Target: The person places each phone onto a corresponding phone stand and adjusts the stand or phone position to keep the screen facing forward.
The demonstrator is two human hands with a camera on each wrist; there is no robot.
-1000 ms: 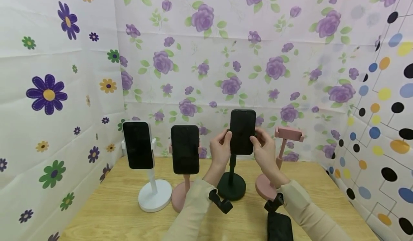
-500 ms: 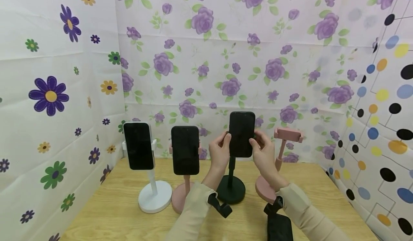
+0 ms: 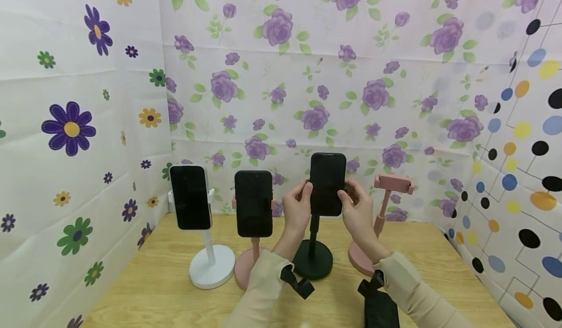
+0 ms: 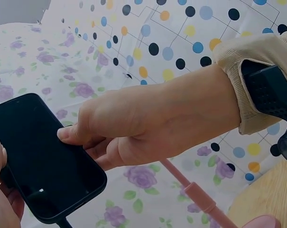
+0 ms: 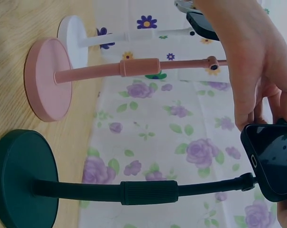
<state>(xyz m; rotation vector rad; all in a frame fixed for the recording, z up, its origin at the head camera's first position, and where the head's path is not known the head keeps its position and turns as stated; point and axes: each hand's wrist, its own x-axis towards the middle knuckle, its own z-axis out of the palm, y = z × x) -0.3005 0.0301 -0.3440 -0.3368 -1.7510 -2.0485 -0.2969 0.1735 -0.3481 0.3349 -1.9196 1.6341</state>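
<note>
A black smartphone (image 3: pixel 327 184) stands upright, screen facing me, at the top of a dark green phone stand (image 3: pixel 312 259). My left hand (image 3: pixel 297 206) pinches its left edge, thumb in front and fingers behind. On the opposite edge my right hand (image 3: pixel 357 211) does the same. The stand's clamp is hidden behind the phone and fingers. Seen from the left wrist, the right hand (image 4: pixel 129 123) has its thumb on the phone's (image 4: pixel 48 156) edge. The right wrist view shows the stand's pole (image 5: pixel 148 192) meeting the phone (image 5: pixel 276 159) at its lower end.
Left of the hands, a white stand (image 3: pixel 212 267) and a pink stand (image 3: pixel 246 269) each carry a phone. Another pink stand (image 3: pixel 394 183), its clamp bare, is behind my right forearm. A black device (image 3: pixel 381 311) hangs at the right wrist. Patterned cloth walls surround the wooden table (image 3: pixel 149 279).
The dark green stand with its phone has shifted slightly toward me and to the left, both hands moving along with it. The other stands keep their places.
</note>
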